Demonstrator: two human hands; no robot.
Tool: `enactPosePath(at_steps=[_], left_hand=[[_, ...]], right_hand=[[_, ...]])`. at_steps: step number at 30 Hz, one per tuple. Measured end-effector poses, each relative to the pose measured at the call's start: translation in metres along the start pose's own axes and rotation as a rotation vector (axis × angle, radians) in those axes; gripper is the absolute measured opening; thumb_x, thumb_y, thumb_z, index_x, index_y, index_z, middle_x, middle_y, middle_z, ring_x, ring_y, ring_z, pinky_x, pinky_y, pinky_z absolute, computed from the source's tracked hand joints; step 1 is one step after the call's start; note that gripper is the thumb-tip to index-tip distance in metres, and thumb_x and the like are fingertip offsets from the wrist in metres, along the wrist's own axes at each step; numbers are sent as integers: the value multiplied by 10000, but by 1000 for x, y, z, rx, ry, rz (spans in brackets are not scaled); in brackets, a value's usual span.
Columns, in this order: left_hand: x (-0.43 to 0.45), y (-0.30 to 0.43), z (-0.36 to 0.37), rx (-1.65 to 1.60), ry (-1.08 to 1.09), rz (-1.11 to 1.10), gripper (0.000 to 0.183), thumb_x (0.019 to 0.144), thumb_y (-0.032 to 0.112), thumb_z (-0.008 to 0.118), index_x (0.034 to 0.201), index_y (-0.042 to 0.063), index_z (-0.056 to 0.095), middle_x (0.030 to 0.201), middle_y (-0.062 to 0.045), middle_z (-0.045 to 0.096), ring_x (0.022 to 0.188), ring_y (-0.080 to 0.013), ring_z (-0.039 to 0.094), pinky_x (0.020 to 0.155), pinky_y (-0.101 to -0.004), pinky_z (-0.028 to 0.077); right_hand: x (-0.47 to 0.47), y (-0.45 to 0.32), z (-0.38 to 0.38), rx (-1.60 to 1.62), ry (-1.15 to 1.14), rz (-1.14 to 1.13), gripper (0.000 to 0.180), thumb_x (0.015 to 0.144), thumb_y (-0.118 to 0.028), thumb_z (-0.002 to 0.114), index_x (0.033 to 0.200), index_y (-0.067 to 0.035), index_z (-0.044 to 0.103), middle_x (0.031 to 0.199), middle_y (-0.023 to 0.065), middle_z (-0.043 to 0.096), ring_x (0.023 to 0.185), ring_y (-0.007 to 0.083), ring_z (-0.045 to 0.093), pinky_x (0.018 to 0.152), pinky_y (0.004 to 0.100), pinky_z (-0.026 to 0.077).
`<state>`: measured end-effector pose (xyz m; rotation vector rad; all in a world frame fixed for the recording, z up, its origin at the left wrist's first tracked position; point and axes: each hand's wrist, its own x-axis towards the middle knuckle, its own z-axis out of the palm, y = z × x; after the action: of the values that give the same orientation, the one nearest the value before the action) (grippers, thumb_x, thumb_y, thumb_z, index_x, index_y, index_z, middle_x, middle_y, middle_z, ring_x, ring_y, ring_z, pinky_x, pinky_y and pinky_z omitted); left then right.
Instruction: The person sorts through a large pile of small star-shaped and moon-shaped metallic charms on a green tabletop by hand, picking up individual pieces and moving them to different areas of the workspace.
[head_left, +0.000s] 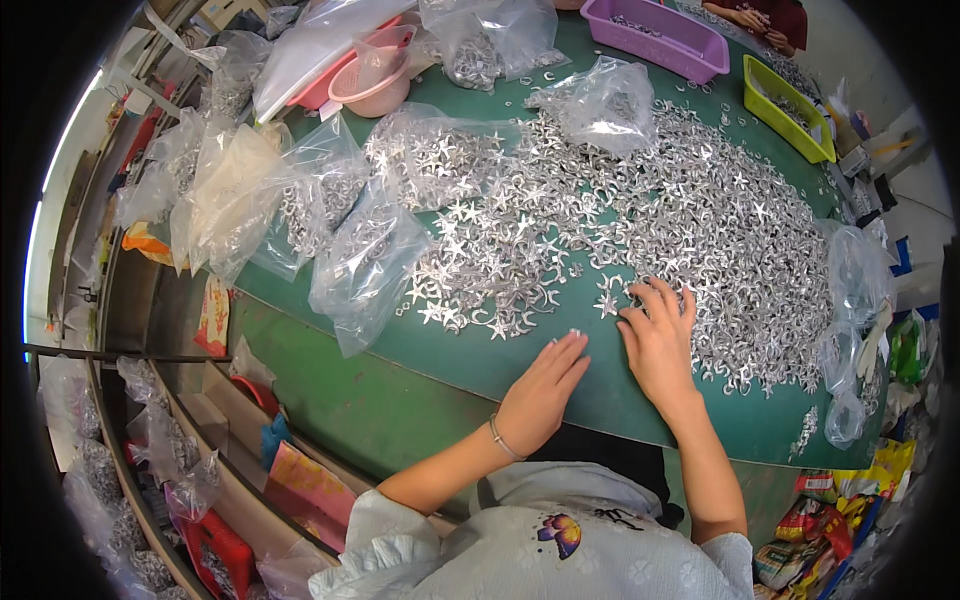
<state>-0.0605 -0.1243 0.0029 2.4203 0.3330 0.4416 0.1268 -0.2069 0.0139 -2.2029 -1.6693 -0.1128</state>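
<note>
My right hand (660, 349) rests at the near left edge of a large heap of small silvery metal pieces (742, 247), fingers spread and bent, tips among the pieces. Stars and crescents can be made out in the heap. Just left of its fingertips lies a metal star (606, 304). My left hand (544, 394) is over the green tabletop (465, 367), fingers stretched out and close together. Something bright shows at its fingertips; I cannot tell whether it is a held piece or the nails. A smaller pile of metal stars and crescents (480, 270) lies beyond and left of it.
Clear plastic bags of metal pieces (322, 202) crowd the table's left side. A pink basket (371, 82), a purple tray (660, 45) and a yellow-green tray (787, 112) stand at the back. Another person's hands (757, 22) are at the far right. Shelving (217, 442) stands at left.
</note>
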Motion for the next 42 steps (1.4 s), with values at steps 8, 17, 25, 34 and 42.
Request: enactPosePath(at_steps=[8, 17, 25, 34, 42], left_hand=[[2, 5, -6, 3, 21, 29, 485, 712, -161, 518, 1183, -54, 572, 1390, -176, 480, 1344, -357, 415, 1106, -455, 370], [-22, -13, -5, -175, 69, -18, 547, 674, -197, 479, 1181, -28, 601, 1383, -176, 501, 1334, -354, 432, 1085, -428, 390], [11, -2, 0, 107, 12, 18, 572, 691, -156, 510, 1254, -59, 534, 1461, -178, 406, 1382, -361, 354, 1114, -435, 346], [2, -11, 2, -100, 50, 55, 448, 734, -117, 563, 1178, -57, 570, 1272, -184, 502, 1280, -373, 453, 1035, -431, 422], [-13, -6, -4, -152, 50, -5, 411, 756, -117, 596, 1157, -27, 591, 1216, -177, 530, 1236, -373, 490, 1018, -453, 432]], right_hand=[[22, -20, 13, 1, -65, -17, 413, 939, -243, 567, 1239, 41, 557, 1305, 165, 551, 1316, 352, 418, 1093, 583, 258], [20, -20, 3, 252, -49, -96, 389, 923, -147, 580, 1287, -13, 551, 1386, 134, 514, 1380, 329, 367, 1119, 534, 254], [46, -14, 24, -2, -78, -147, 387, 914, -125, 565, 1289, -29, 554, 1374, 96, 515, 1389, 328, 335, 1116, 590, 222], [32, -10, 4, 225, -56, -134, 307, 858, -80, 622, 1163, -93, 656, 1313, 116, 523, 1339, 354, 378, 1097, 565, 248], [16, -18, -3, 206, -243, -145, 363, 870, -196, 658, 1220, -103, 629, 1410, 119, 446, 1385, 367, 309, 1109, 541, 260]])
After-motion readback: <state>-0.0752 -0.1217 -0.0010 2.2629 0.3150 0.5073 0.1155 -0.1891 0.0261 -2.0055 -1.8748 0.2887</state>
